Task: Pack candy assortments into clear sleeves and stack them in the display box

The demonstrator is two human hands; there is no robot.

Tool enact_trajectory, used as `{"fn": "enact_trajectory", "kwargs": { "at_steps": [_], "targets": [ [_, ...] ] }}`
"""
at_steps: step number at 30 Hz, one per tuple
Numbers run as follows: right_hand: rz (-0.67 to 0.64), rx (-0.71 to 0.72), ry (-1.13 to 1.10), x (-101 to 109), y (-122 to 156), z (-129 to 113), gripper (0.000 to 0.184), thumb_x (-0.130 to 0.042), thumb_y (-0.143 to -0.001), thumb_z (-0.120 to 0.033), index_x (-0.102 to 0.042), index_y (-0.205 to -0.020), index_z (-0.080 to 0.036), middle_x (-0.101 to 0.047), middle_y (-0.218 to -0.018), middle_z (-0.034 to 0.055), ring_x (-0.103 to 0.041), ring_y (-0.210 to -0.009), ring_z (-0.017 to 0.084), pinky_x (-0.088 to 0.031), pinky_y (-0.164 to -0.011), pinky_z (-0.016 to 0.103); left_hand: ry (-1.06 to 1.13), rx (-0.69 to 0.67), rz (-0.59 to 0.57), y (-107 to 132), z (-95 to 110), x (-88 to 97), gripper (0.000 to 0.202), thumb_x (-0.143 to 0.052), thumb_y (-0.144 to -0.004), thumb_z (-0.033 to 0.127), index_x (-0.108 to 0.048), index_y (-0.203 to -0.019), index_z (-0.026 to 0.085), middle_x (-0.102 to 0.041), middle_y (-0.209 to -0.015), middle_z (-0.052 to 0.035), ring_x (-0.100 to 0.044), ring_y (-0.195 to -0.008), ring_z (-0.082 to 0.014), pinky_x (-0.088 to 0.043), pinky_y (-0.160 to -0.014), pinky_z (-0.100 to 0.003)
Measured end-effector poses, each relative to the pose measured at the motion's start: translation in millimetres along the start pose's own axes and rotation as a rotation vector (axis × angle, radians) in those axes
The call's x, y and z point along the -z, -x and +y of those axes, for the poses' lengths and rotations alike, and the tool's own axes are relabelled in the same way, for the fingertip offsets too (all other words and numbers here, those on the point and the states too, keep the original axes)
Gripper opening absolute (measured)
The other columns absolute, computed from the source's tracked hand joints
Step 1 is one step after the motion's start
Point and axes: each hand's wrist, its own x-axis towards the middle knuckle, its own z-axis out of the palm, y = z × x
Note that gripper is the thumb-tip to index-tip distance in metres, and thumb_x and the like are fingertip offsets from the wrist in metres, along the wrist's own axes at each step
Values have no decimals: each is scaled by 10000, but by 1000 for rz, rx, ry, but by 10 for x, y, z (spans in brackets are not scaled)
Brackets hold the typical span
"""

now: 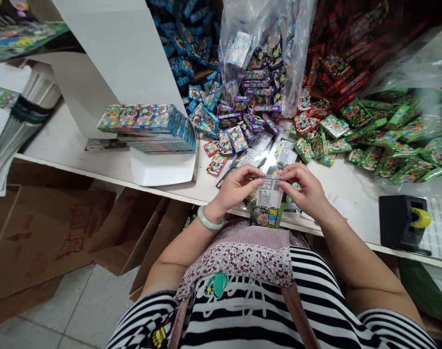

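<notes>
"Well, what have the two hands got hold of?"

"Both are on one thing, a small flat clear-wrapped packet (268, 198) with a white barcode label and a green printed card inside. The left hand (236, 186) pinches its upper left edge with thumb and fingers closed tight on the wrap. The right hand (305, 190) grips the upper right edge in the same closed pinch."

"And where is that packet?"

"Held upright between the hands, over the near edge of the white table (78, 140), just in front of the person's striped top. A few loose flat wrappers (259, 148) lie on the table just behind it."

"Anything on the wrists?"

"A pale green bangle (209, 220) sits on the left one."

"What lies around?"

"Beyond the hands there are heaps of small printed boxes, sorted by colour. The blue boxes (191, 43) are at the back left. The purple boxes (257, 87) spill from a clear plastic bag (297, 29) in the middle. The red boxes (337, 63) are at the back right, and the green boxes (388, 135) spread along the right. To the left, a neat stack of multicoloured boxes (148, 127) rests on a curved white card sheet (162, 167)."

"And near the right arm?"

"A black tape dispenser with a yellow roll (402, 223) stands on the table beside a sheet of white stickers (441, 228). Brown cardboard cartons (42, 232) stand on the floor under the table."
</notes>
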Motion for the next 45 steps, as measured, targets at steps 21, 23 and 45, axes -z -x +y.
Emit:
{"fn": "enact_trajectory", "kwargs": {
  "at_steps": [21, 23, 45],
  "targets": [
    [129, -764, 496, 1098, 1000, 968, 123, -667, -787, -237, -739, -871, -184, -677, -901, 60, -590, -745, 165, -475, -803, 351, -184, 13, 196, -116, -137, -12, 101, -750, -766, 255, -689, -826, 203, -691, -852, -18, -649, -834, -144, -535, -780, -268],
    [133, -799, 421, 1072, 1034, 1001, 69, -671, -775, -231, -713, -806, -186, -666, -854, 44, -584, -758, 164, -463, -795, 337, -194, 13, 193, -116, -131, -19, 104, -753, -770, 262, -688, -827, 203, -690, -856, -19, -648, -835, -146, -538, -780, -270],
    [-327, -142, 12, 378, -486, -246, 236, -654, -840, -421, -632, -762, -200, -663, -887, 56, -602, -870, 190, -460, -851, 364, -257, -154, 23, -147, -106, -176, 117, -617, -920, 315, -613, -894, 201, -621, -828, -13, -584, -775, -133, -478, -707, -275]
  ]
}}
